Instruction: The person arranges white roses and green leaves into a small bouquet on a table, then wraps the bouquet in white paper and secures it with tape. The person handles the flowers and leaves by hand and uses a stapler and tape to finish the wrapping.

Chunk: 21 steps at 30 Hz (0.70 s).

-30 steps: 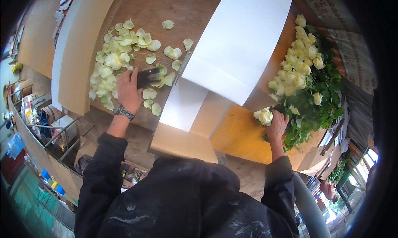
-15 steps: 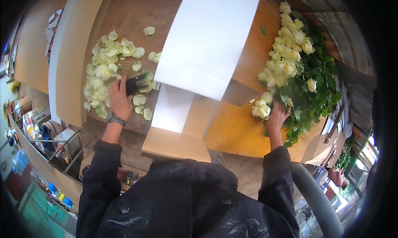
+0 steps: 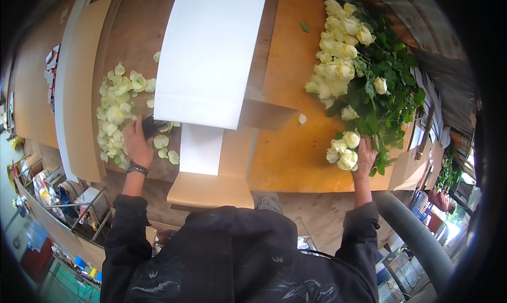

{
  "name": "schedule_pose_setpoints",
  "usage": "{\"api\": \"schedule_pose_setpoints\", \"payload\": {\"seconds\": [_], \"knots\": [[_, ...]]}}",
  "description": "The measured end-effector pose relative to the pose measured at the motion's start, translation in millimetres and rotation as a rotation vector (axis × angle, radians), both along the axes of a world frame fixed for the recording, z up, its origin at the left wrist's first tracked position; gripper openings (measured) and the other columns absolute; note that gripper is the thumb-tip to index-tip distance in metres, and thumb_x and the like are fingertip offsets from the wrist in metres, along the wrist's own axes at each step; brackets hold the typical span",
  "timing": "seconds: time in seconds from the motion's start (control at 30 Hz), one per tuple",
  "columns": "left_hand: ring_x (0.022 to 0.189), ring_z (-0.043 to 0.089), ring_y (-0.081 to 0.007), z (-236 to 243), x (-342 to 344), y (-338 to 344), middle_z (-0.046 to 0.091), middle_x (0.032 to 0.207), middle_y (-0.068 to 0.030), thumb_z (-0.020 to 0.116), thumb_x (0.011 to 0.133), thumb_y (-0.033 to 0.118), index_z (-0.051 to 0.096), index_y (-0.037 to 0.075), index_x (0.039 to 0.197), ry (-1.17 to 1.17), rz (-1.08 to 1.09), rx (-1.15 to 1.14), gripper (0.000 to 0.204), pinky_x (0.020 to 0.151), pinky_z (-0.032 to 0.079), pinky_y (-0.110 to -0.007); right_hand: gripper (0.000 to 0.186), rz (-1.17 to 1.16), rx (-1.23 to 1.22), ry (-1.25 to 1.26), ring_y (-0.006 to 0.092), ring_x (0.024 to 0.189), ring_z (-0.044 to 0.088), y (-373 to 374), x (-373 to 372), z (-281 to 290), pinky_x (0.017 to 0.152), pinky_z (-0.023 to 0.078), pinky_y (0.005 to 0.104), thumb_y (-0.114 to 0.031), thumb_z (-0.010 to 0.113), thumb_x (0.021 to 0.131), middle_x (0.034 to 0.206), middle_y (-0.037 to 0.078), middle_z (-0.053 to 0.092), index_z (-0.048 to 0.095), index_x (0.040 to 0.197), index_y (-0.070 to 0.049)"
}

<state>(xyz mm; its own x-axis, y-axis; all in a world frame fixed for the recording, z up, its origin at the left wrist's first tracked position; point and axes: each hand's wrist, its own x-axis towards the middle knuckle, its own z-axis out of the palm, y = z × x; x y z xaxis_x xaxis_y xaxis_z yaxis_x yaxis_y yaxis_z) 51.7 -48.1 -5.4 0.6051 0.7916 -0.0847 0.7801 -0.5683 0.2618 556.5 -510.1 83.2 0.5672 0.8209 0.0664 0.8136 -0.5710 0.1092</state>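
Observation:
My left hand (image 3: 139, 147), with a beaded band at the wrist, is closed around a dark hand-held tool (image 3: 150, 126). The tool's far end is hidden behind the white sheet, so its kind is unclear. Loose pale petals (image 3: 113, 113) lie in a heap beside this hand. At the right, my right hand (image 3: 364, 158) grips a few cream-white roses (image 3: 346, 151) just below their heads, fingers partly hidden by leaves. Beyond it, a large pile of white roses (image 3: 335, 68) lies with heads to the left and leafy stems (image 3: 393, 92) to the right.
Between my hands, a tall white sheet (image 3: 211, 55) stands over brown cardboard (image 3: 211, 189) on the wooden table (image 3: 285, 166). A cardboard wall (image 3: 87, 92) borders the petals. One petal (image 3: 302, 119) lies on the tabletop. A grey pipe (image 3: 417, 239) runs past the right front corner.
The view has shifted to the right. My right hand has drawn a few roses toward me, apart from the pile. My left hand stays by the petals with the dark tool.

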Motion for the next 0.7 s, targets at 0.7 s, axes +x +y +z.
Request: {"api": "schedule_pose_setpoints", "payload": {"seconds": [0.7], "knots": [[0.125,0.049,-0.0434,-9,-3,2,0.052,0.137,-0.0207,0.082,0.072,-0.003,0.045,0.006,0.152,0.012,-0.021,0.045,0.088,0.107,0.041,-0.051,0.039,-0.227,-0.139,0.134,0.0379,0.117,0.060,-40,46,12,0.105,0.041,0.0527,-0.025,0.073,0.083,0.123,0.011,0.064,0.065,0.117,-0.009]]}}
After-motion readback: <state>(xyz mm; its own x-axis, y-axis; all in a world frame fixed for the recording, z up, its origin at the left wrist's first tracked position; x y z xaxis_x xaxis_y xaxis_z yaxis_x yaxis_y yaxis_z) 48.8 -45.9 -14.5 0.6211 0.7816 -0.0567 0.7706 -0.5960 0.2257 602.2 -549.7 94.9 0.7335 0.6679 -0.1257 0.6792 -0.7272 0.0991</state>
